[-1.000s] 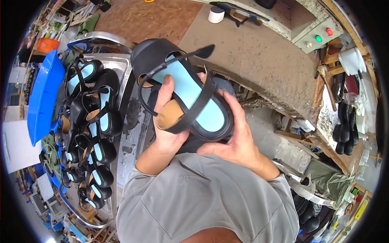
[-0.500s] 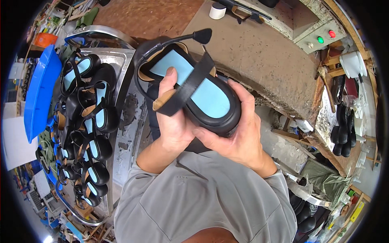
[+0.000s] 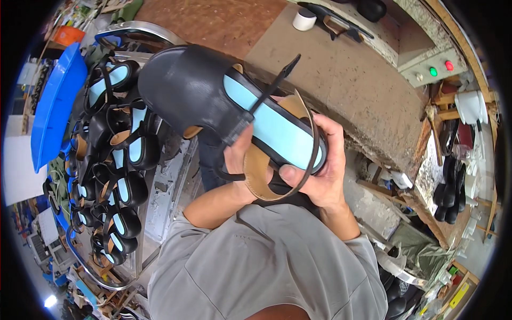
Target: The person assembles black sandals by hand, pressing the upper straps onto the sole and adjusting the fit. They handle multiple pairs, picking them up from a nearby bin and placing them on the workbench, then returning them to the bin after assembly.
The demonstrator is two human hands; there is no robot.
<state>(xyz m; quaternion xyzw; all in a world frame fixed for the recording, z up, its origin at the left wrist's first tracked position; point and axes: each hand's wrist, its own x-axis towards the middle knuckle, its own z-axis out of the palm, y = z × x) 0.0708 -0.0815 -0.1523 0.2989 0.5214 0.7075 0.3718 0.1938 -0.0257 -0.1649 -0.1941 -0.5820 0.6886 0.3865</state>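
Both my hands hold a black leather shoe [image 3: 184, 80] in front of my chest. It has a light blue insole [image 3: 277, 133], a tan lining and a loose thin strap. The broad closed toe points to the upper left, over the edge of the tray. My right hand [image 3: 328, 165] is wrapped round the heel end, with its thumb on the near side and its fingers on the far side. Beneath the middle of the shoe, my left hand [image 3: 238, 154] grips the near side. Its fingers are largely hidden by the shoe and the strap.
To my left, a metal tray [image 3: 154, 213] carries several similar black shoes [image 3: 128, 189] beside a blue plastic bin [image 3: 57, 106]. A worn workbench [image 3: 341, 74] lies ahead, with a white roll [image 3: 304, 19] and a control panel [image 3: 434, 72]. Black shoe forms [image 3: 452, 186] hang at the right.
The shoe has been turned in my hands: its closed black toe now shows at the upper left. My right hand has shifted slightly right, and my left hand is more covered.
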